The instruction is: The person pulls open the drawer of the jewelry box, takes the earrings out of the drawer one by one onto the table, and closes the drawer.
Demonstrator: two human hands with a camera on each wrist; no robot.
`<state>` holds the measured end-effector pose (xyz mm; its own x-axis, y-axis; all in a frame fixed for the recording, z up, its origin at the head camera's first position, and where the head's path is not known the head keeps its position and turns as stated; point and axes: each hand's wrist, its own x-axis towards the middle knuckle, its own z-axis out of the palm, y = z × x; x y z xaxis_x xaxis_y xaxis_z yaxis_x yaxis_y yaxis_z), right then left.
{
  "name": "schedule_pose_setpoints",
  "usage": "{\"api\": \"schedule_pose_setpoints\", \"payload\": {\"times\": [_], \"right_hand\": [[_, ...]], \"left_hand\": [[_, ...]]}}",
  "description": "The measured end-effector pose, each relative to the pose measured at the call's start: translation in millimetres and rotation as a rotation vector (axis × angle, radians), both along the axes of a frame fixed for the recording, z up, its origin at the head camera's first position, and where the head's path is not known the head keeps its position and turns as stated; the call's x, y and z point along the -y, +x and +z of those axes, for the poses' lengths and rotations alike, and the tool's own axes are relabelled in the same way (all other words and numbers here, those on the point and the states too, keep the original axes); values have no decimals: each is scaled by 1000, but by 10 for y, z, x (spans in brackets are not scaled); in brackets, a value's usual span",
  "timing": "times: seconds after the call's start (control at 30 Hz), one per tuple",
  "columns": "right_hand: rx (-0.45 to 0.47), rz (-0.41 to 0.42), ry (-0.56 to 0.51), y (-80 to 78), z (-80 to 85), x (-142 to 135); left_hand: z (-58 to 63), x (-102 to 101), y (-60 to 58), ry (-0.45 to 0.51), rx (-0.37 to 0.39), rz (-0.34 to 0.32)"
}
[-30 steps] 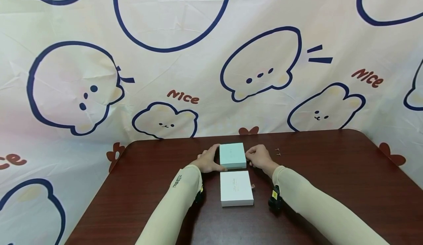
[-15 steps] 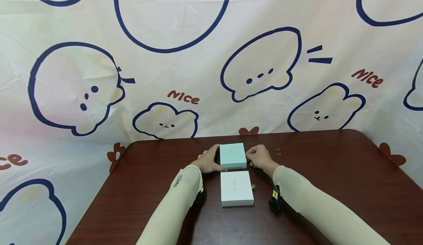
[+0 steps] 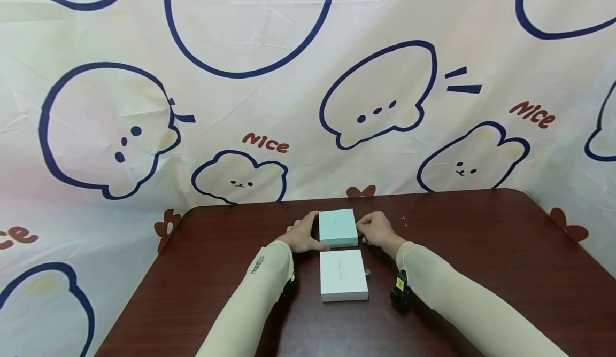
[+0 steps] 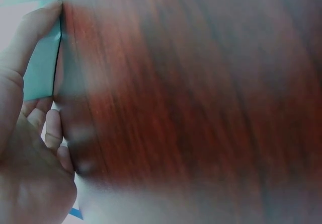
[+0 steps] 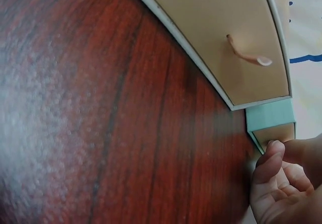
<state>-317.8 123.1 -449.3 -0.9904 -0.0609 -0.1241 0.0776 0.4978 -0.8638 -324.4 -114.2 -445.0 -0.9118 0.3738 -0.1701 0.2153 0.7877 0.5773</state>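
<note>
A mint-green drawer box (image 3: 337, 224) lies near the table's far edge. My left hand (image 3: 302, 235) grips it from the left, thumb (image 4: 37, 30) along its near side and fingers around the far corner. At the box's right side, my right hand (image 3: 378, 230) has thumb and index finger pinched together against the tan drawer front (image 5: 266, 133). Whatever sits between those fingertips is hidden. Nearer me lies a white drawer box (image 3: 343, 276), its pink ribbon pull (image 5: 246, 57) sticking out of the tan right side.
Two small T-shaped pieces (image 3: 403, 222) lie on the dark wood table (image 3: 471, 250), right of my right hand. A printed cloth (image 3: 298, 106) hangs behind the table's far edge. Both sleeved forearms reach in past the white box.
</note>
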Motion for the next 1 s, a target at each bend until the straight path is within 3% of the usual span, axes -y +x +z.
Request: {"api": "schedule_pose_setpoints", "payload": {"times": [0.7,1.0], "right_hand": [[-8,-18,-7,38,-8,3],[-18,0,-7,83,22,-37]], "left_hand": [[-61,-26,-13,-1,-48,13],[62,-44,76,7,-48,16]]}}
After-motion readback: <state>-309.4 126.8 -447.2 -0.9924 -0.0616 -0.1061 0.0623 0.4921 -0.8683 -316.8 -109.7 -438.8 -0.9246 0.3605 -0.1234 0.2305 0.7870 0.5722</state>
